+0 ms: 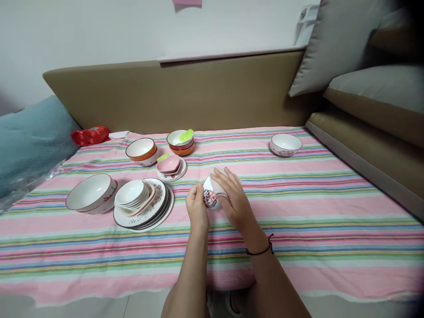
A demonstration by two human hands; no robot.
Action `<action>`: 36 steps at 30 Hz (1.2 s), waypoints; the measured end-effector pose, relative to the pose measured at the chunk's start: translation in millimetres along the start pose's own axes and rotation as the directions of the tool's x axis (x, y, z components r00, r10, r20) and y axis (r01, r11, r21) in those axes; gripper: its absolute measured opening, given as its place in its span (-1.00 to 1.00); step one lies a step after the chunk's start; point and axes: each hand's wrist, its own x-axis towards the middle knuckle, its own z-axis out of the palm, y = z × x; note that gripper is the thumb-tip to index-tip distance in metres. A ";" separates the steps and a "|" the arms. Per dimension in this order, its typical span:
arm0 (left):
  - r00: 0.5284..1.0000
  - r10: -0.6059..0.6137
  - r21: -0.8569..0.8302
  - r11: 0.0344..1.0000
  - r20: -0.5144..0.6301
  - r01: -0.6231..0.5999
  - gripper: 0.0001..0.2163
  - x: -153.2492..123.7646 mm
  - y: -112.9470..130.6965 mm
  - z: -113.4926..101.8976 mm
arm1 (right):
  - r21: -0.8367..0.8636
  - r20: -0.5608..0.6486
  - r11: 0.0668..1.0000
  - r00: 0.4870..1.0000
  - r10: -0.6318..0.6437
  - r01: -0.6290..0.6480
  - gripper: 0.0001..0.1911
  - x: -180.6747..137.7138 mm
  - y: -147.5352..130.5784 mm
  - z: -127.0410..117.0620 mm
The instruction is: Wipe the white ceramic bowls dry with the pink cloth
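Observation:
In front of me, my left hand (pixel 198 206) is closed on the side of a white bowl (pixel 209 198) with a red and black pattern. The bowl is tilted and held above the striped cloth. My right hand (pixel 234 199) presses a whitish wiping cloth (pixel 218 189) against the bowl, fingers curved over it. Both hands hide much of the bowl. To the left stands a stack of plates (pixel 145 214) topped by small white bowls (pixel 130 193).
A striped tablecloth (pixel 298 229) covers the surface. A large bowl (pixel 91 194), orange-rimmed bowls (pixel 141 150), stacked bowls with a green item (pixel 186 135) and pink dishes (pixel 168 164) sit left. One white bowl (pixel 286 143) stands far right; cushions (pixel 377 88) border that side.

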 end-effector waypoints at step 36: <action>0.983 0.022 0.153 0.987 0.183 -0.051 -0.62 -5.0 1.9 -2.0 | 0.029 -0.164 0.999 0.986 -0.029 0.034 -0.55 0.3 6.4 -10.3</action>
